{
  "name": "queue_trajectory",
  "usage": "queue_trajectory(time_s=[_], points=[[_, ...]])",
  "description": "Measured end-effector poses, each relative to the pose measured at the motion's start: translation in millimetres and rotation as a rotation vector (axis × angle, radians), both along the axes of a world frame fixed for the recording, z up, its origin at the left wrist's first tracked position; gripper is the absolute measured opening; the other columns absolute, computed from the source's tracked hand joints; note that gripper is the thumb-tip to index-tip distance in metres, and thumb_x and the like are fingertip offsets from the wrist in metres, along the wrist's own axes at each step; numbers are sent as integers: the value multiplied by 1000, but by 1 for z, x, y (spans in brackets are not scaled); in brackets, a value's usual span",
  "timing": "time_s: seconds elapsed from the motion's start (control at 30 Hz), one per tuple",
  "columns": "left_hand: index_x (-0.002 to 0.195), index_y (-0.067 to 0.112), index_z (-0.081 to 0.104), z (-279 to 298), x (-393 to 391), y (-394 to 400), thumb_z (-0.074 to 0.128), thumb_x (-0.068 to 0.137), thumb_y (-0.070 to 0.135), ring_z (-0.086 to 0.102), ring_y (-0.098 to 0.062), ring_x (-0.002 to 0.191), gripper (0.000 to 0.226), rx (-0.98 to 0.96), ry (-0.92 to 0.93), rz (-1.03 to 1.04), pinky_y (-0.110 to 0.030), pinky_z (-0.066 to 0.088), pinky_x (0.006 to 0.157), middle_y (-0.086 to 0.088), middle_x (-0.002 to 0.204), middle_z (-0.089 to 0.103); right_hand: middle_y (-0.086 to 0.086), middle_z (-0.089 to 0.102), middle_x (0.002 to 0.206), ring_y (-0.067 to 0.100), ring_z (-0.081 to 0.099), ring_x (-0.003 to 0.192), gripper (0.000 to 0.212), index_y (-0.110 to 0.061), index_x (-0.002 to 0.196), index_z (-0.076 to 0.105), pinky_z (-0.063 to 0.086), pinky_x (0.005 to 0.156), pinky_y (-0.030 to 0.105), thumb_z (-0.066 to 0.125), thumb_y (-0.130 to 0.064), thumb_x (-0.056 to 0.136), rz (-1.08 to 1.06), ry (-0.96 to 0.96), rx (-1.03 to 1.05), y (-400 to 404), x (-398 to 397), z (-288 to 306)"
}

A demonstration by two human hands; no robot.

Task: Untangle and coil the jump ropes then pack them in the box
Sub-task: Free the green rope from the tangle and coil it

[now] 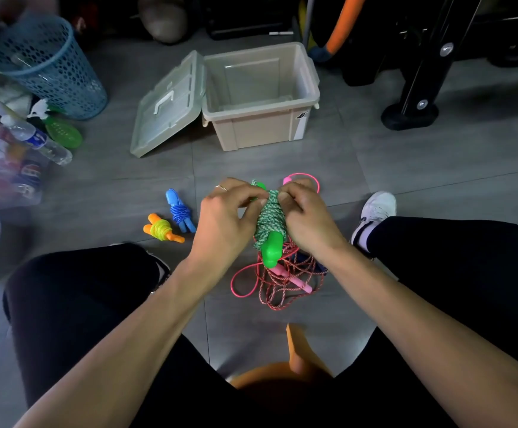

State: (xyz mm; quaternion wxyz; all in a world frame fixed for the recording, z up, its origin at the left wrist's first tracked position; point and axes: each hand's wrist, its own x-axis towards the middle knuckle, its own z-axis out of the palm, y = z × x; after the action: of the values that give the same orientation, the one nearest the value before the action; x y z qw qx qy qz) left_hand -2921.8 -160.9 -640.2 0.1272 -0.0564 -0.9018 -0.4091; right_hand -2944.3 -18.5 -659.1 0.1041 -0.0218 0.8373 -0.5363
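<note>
**Q:** What sits closest to the lens?

**Me:** Orange stool, blurred, at the bottom edge between my two legs in black trousers. My bare forearms reach forward from there over a grey tiled floor.

**Q:** What are the hands doing?

**Me:** Both meet at the middle of the view around a green jump rope. Its cord is green flecked with white, wound in tight turns round its bright green plastic handles; one handle end sticks out below the hands, toward me. My left hand, with a ring on one finger, has its fingers curled on the left side of the bundle. My right hand pinches the cord at the top of the bundle with bent fingertips.

**Q:** Where are the other ropes?

**Me:** Beneath the green bundle a loose tangle lies on the floor: a smooth pink cord, a red-and-white flecked cord and a pink handle, looped over each other. Left of my hands lie two finished bundles, a blue rope wrapped round blue handles and, nearer me, a yellow rope wrapped round orange handles.

**Q:** And the containers?

**Me:** Beyond my hands stands a beige plastic box, open, with nothing visible inside. Its clear lid hangs back to the left, its edge resting on the floor. Far left stands a blue perforated basket; I cannot tell what it holds.
</note>
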Motion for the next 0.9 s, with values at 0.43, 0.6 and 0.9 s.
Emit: queue_trajectory(time_s=[0.43, 0.6, 0.9], points=[[99, 3, 72, 7, -5, -10, 61, 91, 12, 65, -37, 87, 16, -407, 66, -310, -51, 55, 66, -17, 98, 66, 8, 41, 63, 9, 38, 59, 32, 2, 68, 55, 31, 67, 26, 48, -7, 98, -80, -126, -91, 1, -7, -5], [89, 1, 69, 8, -15, -17, 61, 91, 7, 63, -33, 77, 9, -595, 199, -429, -43, 52, 55, -15, 87, 64, 3, 45, 71, 9, 40, 62, 38, -18, 61, 51, 31, 59, 22, 52, -10, 97, -72, -66, -25, 2, -11, -3], [82, -3, 64, 6, -23, -19, 56, 92, 10, 60, -35, 67, 19, -563, 194, -450, -44, 52, 59, -18, 80, 62, 16, 60, 93, 17, 54, 90, 21, -18, 77, 65, 44, 91, 35, 59, -8, 94, -99, -106, -170, 0, -16, -1]])
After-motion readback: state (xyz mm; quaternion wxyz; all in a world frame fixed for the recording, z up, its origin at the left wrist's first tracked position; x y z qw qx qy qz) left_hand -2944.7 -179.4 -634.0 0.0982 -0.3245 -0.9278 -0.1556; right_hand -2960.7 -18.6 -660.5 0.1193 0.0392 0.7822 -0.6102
